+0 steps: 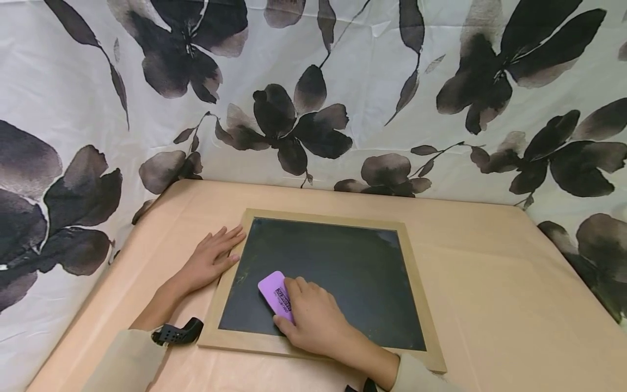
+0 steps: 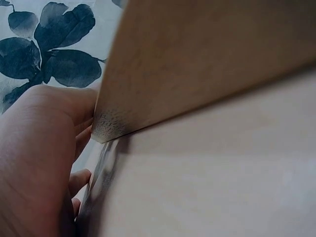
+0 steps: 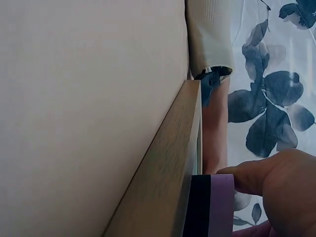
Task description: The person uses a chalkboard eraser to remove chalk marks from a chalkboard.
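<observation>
A small chalkboard (image 1: 338, 256) in a light wooden frame lies on the table, its dark surface showing faint smudges near the left side and corners. My right hand (image 1: 318, 316) grips a purple magnetic eraser (image 1: 275, 294) against the lower left part of the board. In the right wrist view the eraser (image 3: 221, 205) shows a dark pad beneath its purple top, with the thumb on its edge. My left hand (image 1: 210, 258) rests beside the frame's left edge, fingers straight and fingertips touching the wood. The left wrist view shows that hand (image 2: 44, 148) against the frame's side (image 2: 163, 64).
The table (image 1: 499, 283) has a pale tan covering that extends on both sides of the board. Behind it hangs a white cloth (image 1: 372, 120) with dark flowers. A black strap (image 1: 178, 331) sits around the left wrist, by the board's lower left corner.
</observation>
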### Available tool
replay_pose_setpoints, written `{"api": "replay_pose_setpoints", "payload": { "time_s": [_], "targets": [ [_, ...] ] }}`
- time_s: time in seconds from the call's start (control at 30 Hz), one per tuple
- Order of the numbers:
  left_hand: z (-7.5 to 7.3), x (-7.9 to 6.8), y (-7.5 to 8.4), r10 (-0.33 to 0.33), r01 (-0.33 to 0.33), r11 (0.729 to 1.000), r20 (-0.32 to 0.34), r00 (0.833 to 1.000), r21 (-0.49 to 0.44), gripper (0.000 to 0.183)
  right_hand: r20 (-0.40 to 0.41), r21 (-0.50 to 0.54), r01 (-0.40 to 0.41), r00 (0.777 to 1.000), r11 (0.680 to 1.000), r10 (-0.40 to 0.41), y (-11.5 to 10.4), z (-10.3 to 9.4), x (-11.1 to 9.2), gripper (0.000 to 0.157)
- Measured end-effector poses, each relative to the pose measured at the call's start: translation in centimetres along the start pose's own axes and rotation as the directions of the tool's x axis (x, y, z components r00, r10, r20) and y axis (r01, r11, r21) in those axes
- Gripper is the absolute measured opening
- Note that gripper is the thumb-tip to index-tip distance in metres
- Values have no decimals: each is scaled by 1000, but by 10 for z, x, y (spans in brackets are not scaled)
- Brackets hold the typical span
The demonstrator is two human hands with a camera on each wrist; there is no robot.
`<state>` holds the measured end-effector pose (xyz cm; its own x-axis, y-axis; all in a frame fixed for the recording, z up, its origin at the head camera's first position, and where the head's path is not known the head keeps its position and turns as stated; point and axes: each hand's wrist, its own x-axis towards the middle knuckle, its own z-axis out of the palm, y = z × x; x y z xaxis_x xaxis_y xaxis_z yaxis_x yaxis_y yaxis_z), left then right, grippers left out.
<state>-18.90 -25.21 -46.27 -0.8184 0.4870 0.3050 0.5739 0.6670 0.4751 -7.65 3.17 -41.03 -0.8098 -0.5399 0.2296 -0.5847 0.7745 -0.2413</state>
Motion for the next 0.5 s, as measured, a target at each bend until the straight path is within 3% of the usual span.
{"api": "replay_pose_setpoints", "payload": {
  "time_s": [0.3, 0.5],
  "targets": [
    [0, -1, -2, -6, 6, 1000, 1, 1000, 4, 55, 36, 10, 81, 996, 997, -81, -11, 7, 15, 60],
    [4, -1, 0, 2, -2, 1000, -12, 1000, -7, 55, 134, 68, 138, 980, 988, -146, -4, 3, 16, 64]
  ]
}}
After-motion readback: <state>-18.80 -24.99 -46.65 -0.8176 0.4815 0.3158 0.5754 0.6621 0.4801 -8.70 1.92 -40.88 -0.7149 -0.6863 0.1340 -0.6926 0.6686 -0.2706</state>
